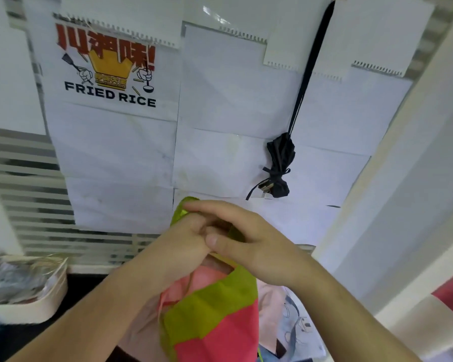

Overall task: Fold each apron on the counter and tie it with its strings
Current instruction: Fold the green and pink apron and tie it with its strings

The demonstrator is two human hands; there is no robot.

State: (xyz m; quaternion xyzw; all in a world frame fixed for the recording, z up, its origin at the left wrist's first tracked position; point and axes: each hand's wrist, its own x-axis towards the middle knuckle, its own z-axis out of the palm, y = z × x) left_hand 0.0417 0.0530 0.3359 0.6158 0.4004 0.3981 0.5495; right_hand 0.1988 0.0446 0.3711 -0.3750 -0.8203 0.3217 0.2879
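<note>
Head view, left hand (186,239) and right hand (249,236) pinching green-and-pink apron (215,309) top edge, raised near wall.

hands 2 (186,241) (249,239) | green-and-pink apron 1 (215,309) | black tied apron 1 (280,168) | printed poster 1 (107,74)

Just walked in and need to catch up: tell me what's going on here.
A person is holding up a green and pink apron above the dark counter. Both hands grip its top end, the left hand and right hand close together. It is not yet tied. A black apron, already bundled and tied, hangs on the papered wall. More cloth lies on the counter.
</note>
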